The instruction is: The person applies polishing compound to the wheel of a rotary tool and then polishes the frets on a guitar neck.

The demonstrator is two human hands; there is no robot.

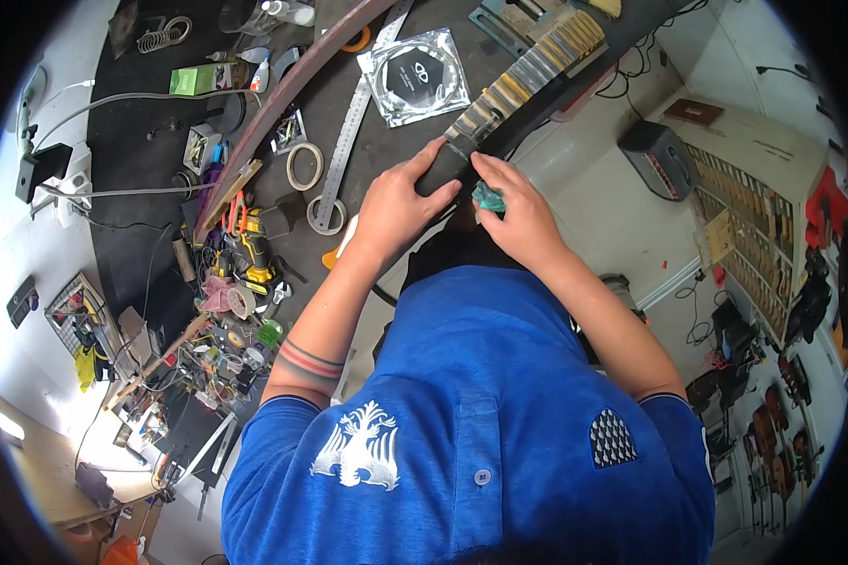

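My left hand point(394, 209) is curled around a dark grey block-like piece point(440, 175) at the near end of a long row of narrow gold, grey and silvery strips point(523, 80). The thumb lies along the near side of that piece. Across from it, my right hand point(526, 221) is closed on a small teal crumpled lump point(488, 197), held between thumb and fingers. The right fingertips reach toward the dark piece; whether they touch it is hard to tell. What the strips are cannot be made out.
On the dark workbench point(283, 231) lie a steel ruler point(349, 127), a round-patterned package point(419, 77), tape rings point(304, 167) and a yellow drill point(254, 252). A curved reddish-brown strip point(283, 99) crosses it. A dark case point(658, 160) stands to the right.
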